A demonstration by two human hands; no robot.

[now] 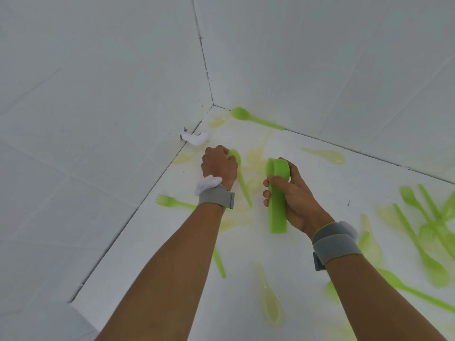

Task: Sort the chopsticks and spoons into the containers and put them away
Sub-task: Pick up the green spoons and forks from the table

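A white surface [307,198] meets white tiled walls [98,82] in a corner just beyond both hands. The right hand [293,193] grips a stack of green spoons [277,193]; the left hand [218,164] curls around a single spoon [240,178] lying on the surface. Green cutlery [428,242] is scattered to the right.

I am looking down into a corner where two white walls [98,82] meet a white surface [187,303] below me. The walls are faced with large pale panels, faint seams crossing them, and a thin dark joint [204,57] runs down where they meet. Dark lines also trace the surface's left and far edges. A lump of white filler [195,138] sits at the left edge near the corner. Light is even and soft.
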